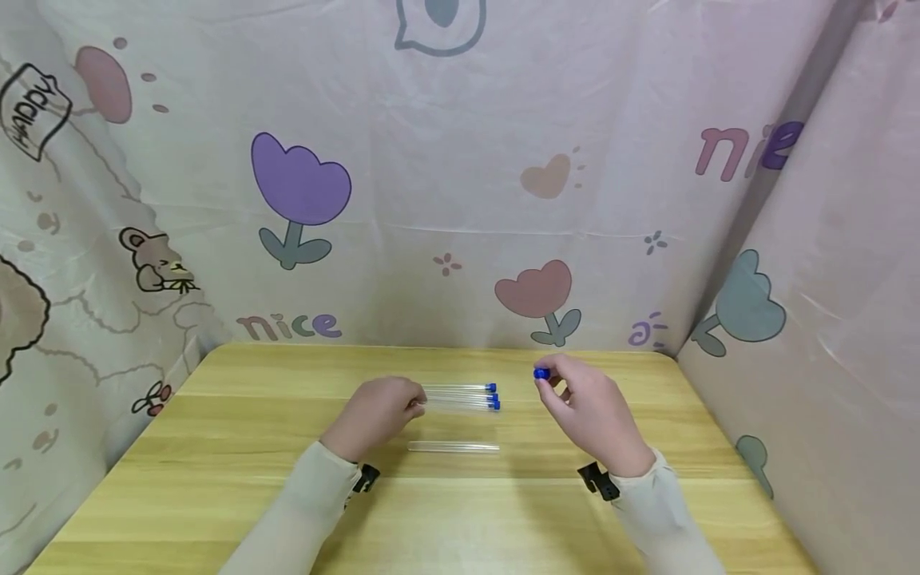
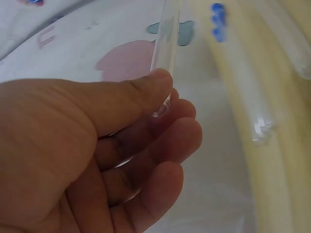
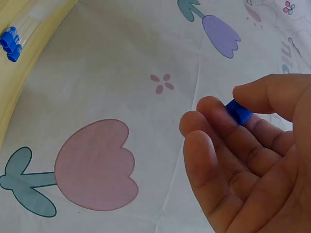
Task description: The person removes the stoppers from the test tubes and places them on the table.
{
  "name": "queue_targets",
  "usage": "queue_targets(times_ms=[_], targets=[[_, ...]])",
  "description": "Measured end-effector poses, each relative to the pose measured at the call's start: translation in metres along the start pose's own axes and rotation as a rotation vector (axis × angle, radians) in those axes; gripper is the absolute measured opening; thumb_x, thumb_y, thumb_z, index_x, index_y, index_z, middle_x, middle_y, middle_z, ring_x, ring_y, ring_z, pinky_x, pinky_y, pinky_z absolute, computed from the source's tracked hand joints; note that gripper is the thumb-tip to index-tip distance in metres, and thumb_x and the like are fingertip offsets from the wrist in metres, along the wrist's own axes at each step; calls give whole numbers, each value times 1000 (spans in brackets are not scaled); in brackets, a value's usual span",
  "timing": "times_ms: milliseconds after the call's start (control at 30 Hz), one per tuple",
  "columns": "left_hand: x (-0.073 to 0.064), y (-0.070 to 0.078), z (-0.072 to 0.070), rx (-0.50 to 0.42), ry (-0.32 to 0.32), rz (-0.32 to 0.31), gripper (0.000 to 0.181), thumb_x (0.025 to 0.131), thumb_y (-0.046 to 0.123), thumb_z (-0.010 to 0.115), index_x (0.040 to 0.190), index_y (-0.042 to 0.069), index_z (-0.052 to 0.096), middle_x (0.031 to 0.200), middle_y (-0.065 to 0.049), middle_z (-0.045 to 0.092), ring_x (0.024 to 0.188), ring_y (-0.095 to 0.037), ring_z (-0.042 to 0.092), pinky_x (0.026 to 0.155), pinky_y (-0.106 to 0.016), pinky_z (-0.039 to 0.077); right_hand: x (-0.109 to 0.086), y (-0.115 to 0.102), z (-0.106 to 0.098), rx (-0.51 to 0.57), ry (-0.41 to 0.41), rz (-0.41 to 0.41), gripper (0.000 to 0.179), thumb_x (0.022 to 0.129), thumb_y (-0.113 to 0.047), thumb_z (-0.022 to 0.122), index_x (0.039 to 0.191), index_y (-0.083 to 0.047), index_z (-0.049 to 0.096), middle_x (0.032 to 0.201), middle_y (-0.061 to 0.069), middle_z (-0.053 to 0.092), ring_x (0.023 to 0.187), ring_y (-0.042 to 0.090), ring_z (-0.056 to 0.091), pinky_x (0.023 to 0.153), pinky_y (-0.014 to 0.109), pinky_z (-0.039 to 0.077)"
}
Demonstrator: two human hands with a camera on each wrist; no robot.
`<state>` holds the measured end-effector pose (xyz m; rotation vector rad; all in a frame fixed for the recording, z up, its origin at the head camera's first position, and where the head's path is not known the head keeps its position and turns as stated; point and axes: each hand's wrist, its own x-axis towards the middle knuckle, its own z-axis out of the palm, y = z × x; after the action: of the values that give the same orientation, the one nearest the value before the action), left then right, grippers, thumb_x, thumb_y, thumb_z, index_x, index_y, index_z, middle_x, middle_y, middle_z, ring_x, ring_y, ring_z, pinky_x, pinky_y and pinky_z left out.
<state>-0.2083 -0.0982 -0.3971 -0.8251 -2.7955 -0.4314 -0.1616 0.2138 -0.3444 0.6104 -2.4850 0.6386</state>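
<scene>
My left hand [image 1: 381, 411] pinches a clear test tube [image 2: 166, 43] near its rounded end, between thumb and fingers, and the tube points away from the palm. My right hand [image 1: 592, 407] holds a small blue cap [image 3: 238, 111] between thumb and fingertips, raised at the far right of the table and apart from the tube. Between the hands lie several capped test tubes [image 1: 460, 397] side by side, their blue ends toward the right. Nearer to me rests a clear tube [image 1: 453, 447] with no cap on it.
The wooden table [image 1: 460, 519] ends at a printed curtain [image 1: 431, 176] behind it, with more curtain along the left and right sides. A black wrist strap mount [image 1: 600, 481] sits at the right cuff.
</scene>
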Motion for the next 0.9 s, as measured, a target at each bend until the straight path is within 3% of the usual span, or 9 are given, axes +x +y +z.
queue_targets(times_ms=[400, 600, 700, 900], targets=[[-1, -13, 23, -34, -57, -29, 6, 94, 13, 77, 95, 8, 78, 89, 1, 75, 80, -16, 70, 78, -39, 60, 1, 0, 6, 25, -59, 65, 14, 99, -15, 69, 112, -13, 67, 92, -5, 70, 69, 1, 59, 63, 22, 54], [-5, -18, 25, -133, -150, -80, 10, 94, 12, 76, 104, 10, 74, 84, 4, 70, 72, -11, 60, 73, -37, 56, 1, 0, 7, 21, -97, 78, 11, 99, -17, 70, 109, -14, 67, 91, -6, 70, 66, 0, 58, 62, 23, 53], [-6, -20, 27, -150, -174, -79, 5, 94, 13, 77, 97, 12, 73, 84, 5, 69, 72, -11, 58, 73, -37, 55, 0, 0, 8, 10, -132, 84, 7, 98, -19, 72, 103, -17, 67, 91, -9, 68, 69, 2, 58, 62, 25, 51], [-5, -24, 30, -163, -184, -55, 6, 95, 11, 75, 89, 13, 74, 85, 6, 69, 77, -12, 60, 79, -39, 56, 2, 3, 10, 2, -144, 86, 9, 95, -19, 75, 96, -19, 66, 94, -9, 61, 87, 10, 58, 76, 33, 54]])
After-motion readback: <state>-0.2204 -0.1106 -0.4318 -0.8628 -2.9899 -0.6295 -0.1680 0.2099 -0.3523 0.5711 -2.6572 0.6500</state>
